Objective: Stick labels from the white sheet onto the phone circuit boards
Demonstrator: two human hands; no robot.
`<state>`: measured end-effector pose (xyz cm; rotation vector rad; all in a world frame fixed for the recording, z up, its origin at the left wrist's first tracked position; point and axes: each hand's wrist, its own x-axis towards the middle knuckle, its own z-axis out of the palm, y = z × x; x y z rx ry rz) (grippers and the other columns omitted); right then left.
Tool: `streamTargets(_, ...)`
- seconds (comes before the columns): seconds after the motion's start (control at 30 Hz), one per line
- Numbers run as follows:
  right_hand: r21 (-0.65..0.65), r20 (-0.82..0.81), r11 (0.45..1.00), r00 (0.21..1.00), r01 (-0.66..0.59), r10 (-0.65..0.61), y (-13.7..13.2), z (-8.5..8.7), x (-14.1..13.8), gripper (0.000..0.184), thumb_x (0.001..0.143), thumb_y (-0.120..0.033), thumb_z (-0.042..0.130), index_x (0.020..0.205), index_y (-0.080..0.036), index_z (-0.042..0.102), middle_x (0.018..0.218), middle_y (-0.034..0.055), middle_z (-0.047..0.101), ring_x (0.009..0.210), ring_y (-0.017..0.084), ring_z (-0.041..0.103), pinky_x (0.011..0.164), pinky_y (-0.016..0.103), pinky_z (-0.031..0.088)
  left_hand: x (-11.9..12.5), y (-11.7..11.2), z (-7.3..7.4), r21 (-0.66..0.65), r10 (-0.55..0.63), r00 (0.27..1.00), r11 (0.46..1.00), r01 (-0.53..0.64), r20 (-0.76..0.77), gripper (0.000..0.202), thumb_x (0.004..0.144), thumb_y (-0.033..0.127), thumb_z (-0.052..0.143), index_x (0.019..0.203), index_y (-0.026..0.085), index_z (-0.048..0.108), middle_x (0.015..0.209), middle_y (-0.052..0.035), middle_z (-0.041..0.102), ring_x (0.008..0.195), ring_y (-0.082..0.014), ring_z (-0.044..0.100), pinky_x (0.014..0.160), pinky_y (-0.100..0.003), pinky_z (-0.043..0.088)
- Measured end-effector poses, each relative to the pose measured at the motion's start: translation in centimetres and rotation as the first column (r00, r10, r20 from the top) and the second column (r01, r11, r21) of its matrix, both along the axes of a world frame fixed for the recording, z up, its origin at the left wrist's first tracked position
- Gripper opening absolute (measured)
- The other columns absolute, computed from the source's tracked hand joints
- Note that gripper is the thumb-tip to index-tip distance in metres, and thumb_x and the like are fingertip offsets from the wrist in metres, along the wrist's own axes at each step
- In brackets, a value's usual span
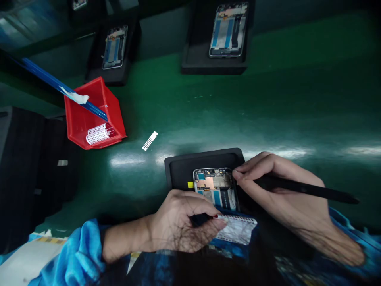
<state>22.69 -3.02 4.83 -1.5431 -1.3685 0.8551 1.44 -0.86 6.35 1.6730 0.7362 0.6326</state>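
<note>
An opened phone (212, 179) with its circuit board bare lies in a black tray (181, 169) before me. My left hand (187, 220) pinches a white sheet of small dot stickers (236, 229) between thumb and finger, just over the phone's near end. In my right hand (276, 186) are slim black tweezers (312, 191), gripped like a pen. Its fingers reach the phone's upper right corner, and they hide the tips of the tweezers. A yellow tab (190, 184) shows at the phone's left edge.
A red bin (114, 107) at left holds rolled dotted sheets (97, 135); a blue strip (53, 81) crosses it. One dotted strip (149, 141) lies on the green table (190, 115). Farther back, more opened phones (229, 29) rest in black trays (193, 65).
</note>
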Motion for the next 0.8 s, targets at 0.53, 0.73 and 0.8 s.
streamTargets(0.53, 0.014, 0.003, 1.000, 1.000, 0.001, -0.001, -0.2, -0.1, 0.0, 0.021, 0.082, -0.019, 0.075, 0.070, -0.028, 0.060, 0.079, -0.0055, 0.068, 0.075, 0.010, 0.066, 0.068, 0.023, 0.053, -0.2, 0.0, -0.1, 0.020, -0.006, 1.000, 1.000, 0.005, 0.021, 0.010, 0.082, 0.014, 0.070, 0.073, 0.011, 0.072, 0.063, -0.0099, 0.075, 0.052, -0.0152, 0.069, 0.050, -0.020, 0.052)
streamTargets(0.73, 0.084, 0.003, 0.996, 1.000, -0.028, 0.028, 0.5, -0.8, 0.1, 0.022, 0.084, -0.019, 0.073, 0.069, -0.026, 0.059, 0.076, -0.0039, 0.068, 0.073, 0.013, 0.068, 0.064, 0.024, 0.055, -0.2, 0.1, -0.1, 0.024, -0.009, 0.999, 1.000, 0.008, 0.040, 0.010, 0.080, 0.016, 0.072, 0.072, 0.009, 0.072, 0.061, -0.0107, 0.074, 0.050, -0.0138, 0.067, 0.050, -0.017, 0.052)
streamTargets(0.8, 0.126, -0.009, 0.992, 1.000, -0.002, 0.003, 0.2, -0.9, 0.4, 0.015, 0.086, -0.021, 0.072, 0.074, -0.026, 0.063, 0.081, -0.0023, 0.071, 0.075, 0.014, 0.070, 0.066, 0.026, 0.058, -0.4, 0.2, -0.3, -0.026, -0.039, 0.994, 0.999, 0.042, 0.100, 0.006, 0.077, 0.014, 0.075, 0.073, 0.010, 0.073, 0.066, -0.0128, 0.077, 0.054, -0.0152, 0.072, 0.054, -0.016, 0.055)
